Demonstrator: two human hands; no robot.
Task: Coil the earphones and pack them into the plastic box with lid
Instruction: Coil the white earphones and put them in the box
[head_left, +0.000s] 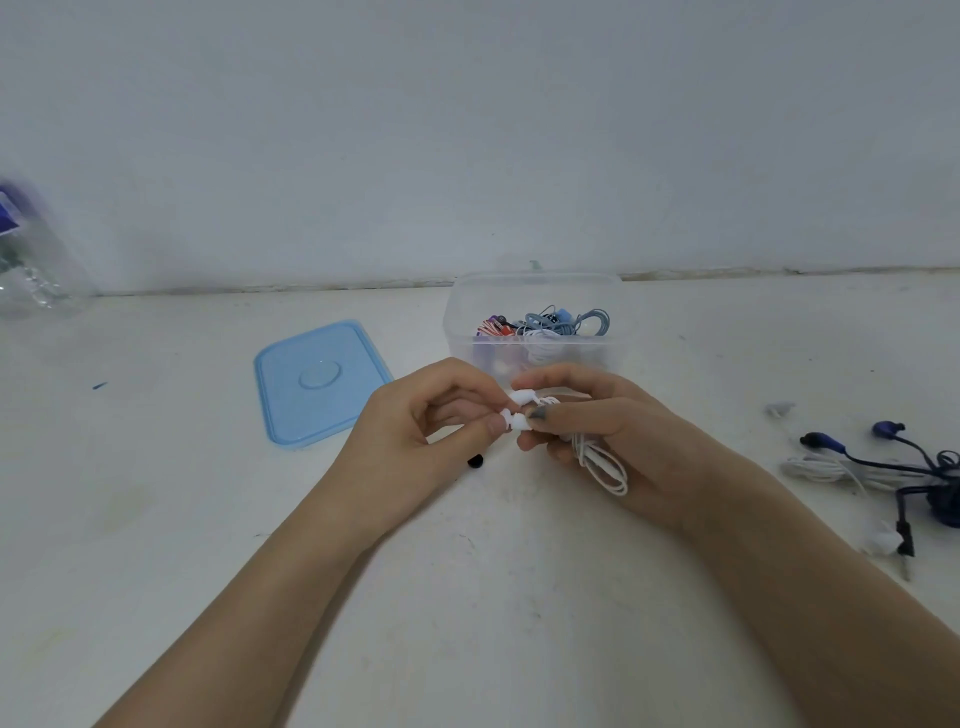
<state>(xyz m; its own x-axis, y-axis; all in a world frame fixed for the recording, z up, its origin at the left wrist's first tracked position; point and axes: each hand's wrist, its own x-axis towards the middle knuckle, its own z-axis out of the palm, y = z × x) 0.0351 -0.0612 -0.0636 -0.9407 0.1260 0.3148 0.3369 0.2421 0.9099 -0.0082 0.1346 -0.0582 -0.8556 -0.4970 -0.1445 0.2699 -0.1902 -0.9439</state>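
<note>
Right hand (597, 431) clamped on coiled white earphones (597, 457) — left hand (431, 426) pinching the earbuds (514, 410).

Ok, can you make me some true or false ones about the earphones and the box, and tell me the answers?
1. The blue lid is on the plastic box. False: it lies flat on the table, left of the box.
2. Both hands hold the white earphones. True: the left hand pinches the buds and the right hand holds the coiled cable.
3. The box has nothing inside. False: it already holds several coiled earphones.
4. Dark blue earphones lie on the table to the right. True.
5. The white earphones are already in the box. False: they are in the hands, in front of it.
</note>
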